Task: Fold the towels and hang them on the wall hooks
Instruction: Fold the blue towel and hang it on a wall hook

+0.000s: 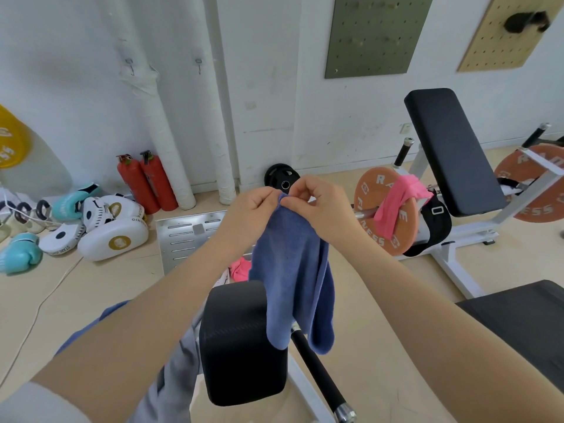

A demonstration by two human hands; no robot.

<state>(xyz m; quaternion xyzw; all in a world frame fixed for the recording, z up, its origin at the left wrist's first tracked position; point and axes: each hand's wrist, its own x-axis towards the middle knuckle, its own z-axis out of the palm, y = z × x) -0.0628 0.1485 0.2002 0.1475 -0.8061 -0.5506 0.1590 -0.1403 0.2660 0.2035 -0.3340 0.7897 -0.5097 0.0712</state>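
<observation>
Hands together, left hand (254, 209) and right hand (317, 203) pinching blue towel (293, 270), seemingly folded.

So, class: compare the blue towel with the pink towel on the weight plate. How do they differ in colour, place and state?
The blue towel is held up in the air, pinched at its top by the left hand and right hand; the pink towel lies draped over the orange weight plate, untouched. The blue one hangs long and doubled; the pink one is bunched. Neither hangs on the wall hooks yet.
</observation>
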